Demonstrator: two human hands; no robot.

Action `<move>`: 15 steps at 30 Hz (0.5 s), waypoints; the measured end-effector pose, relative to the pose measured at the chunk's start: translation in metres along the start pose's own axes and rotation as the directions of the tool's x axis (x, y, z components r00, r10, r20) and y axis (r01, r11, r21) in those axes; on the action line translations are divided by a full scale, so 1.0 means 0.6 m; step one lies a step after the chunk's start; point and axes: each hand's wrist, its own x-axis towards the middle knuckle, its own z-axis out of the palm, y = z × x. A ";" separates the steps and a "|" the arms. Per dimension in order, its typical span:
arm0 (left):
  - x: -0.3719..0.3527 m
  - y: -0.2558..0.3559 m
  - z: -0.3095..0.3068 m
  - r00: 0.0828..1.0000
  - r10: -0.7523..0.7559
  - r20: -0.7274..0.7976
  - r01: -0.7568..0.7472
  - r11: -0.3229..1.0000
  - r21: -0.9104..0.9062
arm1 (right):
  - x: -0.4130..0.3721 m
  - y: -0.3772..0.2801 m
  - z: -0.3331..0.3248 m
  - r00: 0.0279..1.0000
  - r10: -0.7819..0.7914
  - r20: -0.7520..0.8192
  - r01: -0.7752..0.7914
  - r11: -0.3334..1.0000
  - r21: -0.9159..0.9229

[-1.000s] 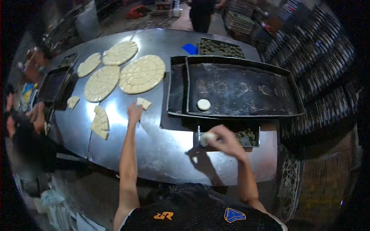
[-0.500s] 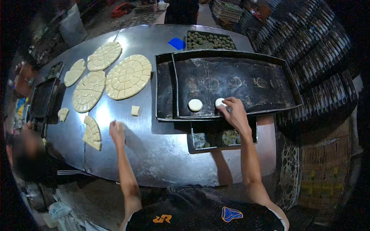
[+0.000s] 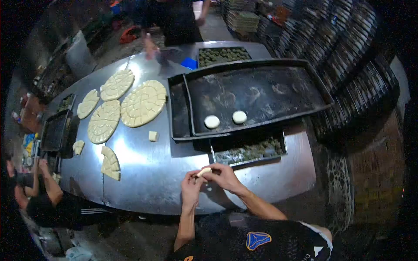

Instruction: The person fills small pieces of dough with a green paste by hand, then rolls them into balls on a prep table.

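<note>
A small pale dough piece [image 3: 204, 172] is pinched between my left hand [image 3: 190, 186] and my right hand [image 3: 223, 177], above the metal table near its front edge. Two round white dough discs, one on the left [image 3: 212, 122] and one on the right [image 3: 239, 117], lie in the large black tray [image 3: 261, 93]. Left of the tray, a big scored dough round [image 3: 144, 103] rests on the table beside other scored rounds. One small dough square [image 3: 153, 136] and a scored wedge [image 3: 110, 163] sit nearer to me.
Under the big tray's front edge is a lower tray [image 3: 248, 162] with dark filling. A tray of greenish balls [image 3: 224, 55] and a blue scraper [image 3: 189, 63] are at the back. One person [image 3: 174, 21] stands across the table; another [image 3: 52, 209] is at the left. Racks stand right.
My right hand has left the disc in the tray and come back to meet my left hand, which moved right. The person at the back now reaches over the table. The view has shifted.
</note>
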 end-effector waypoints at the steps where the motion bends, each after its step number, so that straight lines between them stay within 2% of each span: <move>1: -0.008 0.002 0.011 1.000 0.008 -0.023 -0.006 0.996 0.094 | -0.007 -0.002 -0.001 0.994 -0.078 -0.074 0.064 0.982 -0.175; 3: -0.002 -0.018 0.008 0.994 0.107 -0.013 -0.104 0.982 0.158 | -0.035 -0.036 -0.013 0.996 0.047 -0.072 -0.060 0.978 -0.200; 5: -0.013 -0.021 0.007 0.981 -0.162 0.111 0.156 0.986 0.061 | -0.042 -0.020 -0.045 0.999 -0.033 0.042 0.043 0.968 -0.248; 6: -0.020 -0.028 0.001 0.979 -0.166 0.115 0.160 0.985 0.061 | -0.044 -0.029 -0.064 0.992 0.014 0.124 0.032 0.932 -0.361; 7: -0.028 -0.039 -0.009 0.958 -0.250 0.142 0.233 0.964 0.131 | -0.051 -0.044 -0.086 0.976 0.110 0.186 -0.017 0.897 -0.443; 8: -0.035 -0.044 -0.013 0.929 -0.333 0.162 0.298 0.932 0.204 | -0.051 -0.033 -0.110 0.991 -0.026 0.130 0.076 0.915 -0.395; 9: -0.042 -0.046 -0.015 0.929 -0.331 0.163 0.296 0.933 0.204 | -0.047 -0.010 -0.139 0.985 -0.160 0.067 0.174 0.920 -0.352; 11: -0.057 -0.034 -0.015 0.971 -0.215 0.104 0.212 0.976 0.038 | -0.023 0.035 -0.247 0.933 -0.307 -0.189 0.143 0.797 -0.587; 13: -0.066 -0.022 -0.020 0.966 -0.236 0.103 0.229 0.971 0.069 | -0.022 0.022 -0.336 0.831 -0.450 -0.327 -0.095 0.465 -0.880; 15: -0.062 -0.032 -0.019 0.983 -0.164 0.077 0.169 0.984 -0.052 | -0.012 0.038 -0.389 0.764 -0.355 -0.538 -0.312 0.526 -0.791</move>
